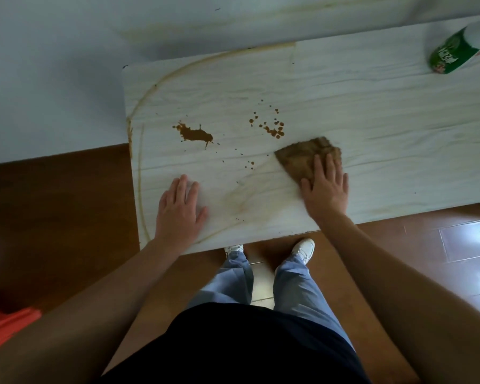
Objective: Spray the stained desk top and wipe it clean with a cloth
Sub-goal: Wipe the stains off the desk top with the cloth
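Note:
The white wood-grain desk top (344,112) carries a large brown blot (196,133) left of centre and a cluster of small brown drops (272,127) further right. Faint brown smear arcs cross its near and left parts. A brown cloth (302,157) lies flat just below the drops. My right hand (326,187) presses flat on the cloth's near part, fingers spread. My left hand (179,206) rests flat on the bare desk near the front edge, holding nothing. A white spray bottle with a green label (455,51) stands at the far right corner.
A white wall runs behind and to the left of the desk. Brown tiled floor (441,259) lies below, with my legs and white shoes at the desk's front edge. Something red (6,325) sits on the floor at the lower left.

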